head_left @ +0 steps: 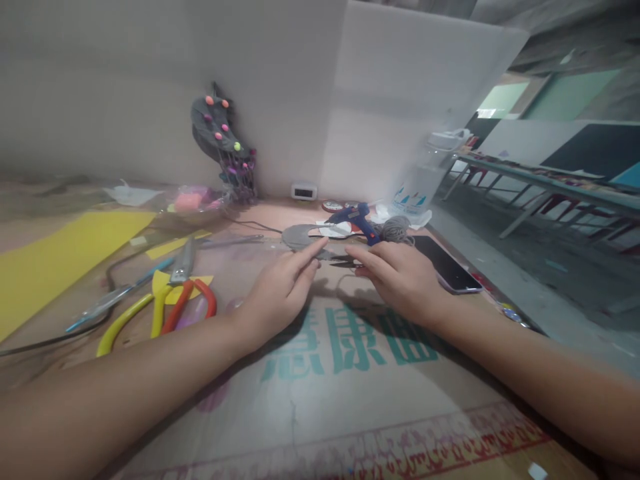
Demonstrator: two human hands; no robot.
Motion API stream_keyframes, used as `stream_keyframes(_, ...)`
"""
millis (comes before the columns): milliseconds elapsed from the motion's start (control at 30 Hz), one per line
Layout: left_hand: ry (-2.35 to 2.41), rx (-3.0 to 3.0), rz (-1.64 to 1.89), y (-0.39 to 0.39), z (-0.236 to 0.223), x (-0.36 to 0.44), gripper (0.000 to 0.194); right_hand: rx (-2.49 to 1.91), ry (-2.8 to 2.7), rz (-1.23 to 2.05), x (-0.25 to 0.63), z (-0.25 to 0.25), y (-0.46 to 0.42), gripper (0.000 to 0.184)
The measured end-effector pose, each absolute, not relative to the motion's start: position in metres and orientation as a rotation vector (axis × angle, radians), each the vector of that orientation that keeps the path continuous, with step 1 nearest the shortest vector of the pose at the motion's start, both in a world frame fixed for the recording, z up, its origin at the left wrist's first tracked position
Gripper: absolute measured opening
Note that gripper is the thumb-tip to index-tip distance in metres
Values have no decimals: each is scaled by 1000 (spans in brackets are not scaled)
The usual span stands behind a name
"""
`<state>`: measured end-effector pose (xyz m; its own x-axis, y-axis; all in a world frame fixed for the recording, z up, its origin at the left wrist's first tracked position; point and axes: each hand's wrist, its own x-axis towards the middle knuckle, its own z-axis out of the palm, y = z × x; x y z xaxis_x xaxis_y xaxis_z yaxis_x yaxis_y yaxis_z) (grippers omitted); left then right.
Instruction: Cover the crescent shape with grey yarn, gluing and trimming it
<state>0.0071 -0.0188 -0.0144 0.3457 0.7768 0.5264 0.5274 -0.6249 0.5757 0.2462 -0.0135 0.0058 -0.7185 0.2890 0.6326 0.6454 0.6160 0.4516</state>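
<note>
My left hand [283, 283] reaches forward over the cardboard sheet [350, 393], its index finger stretched toward a small dark snipper [336, 257] lying on the table. My right hand [400, 277] lies just right of it, fingers extended and touching the snipper's right end. Neither hand grips anything that I can see. A grey round felt piece [298, 236] lies just beyond my left fingertips. A blue glue gun [356, 219] and a ball of grey yarn [397, 229] sit right behind my right hand.
A phone [447, 267] lies right of my right hand. Yellow and red-handled scissors [165, 303], pliers and a yellow sheet [55, 257] lie at left. A dark beaded craft piece [223, 143] leans on the white partition. A water jug [425, 177] stands at back right.
</note>
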Motion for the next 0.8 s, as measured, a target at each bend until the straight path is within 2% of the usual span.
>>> stream_keyframes(800,1097,2446,1169,-21,-14,7,45,-717,-2371,-903,250,3,-15,35)
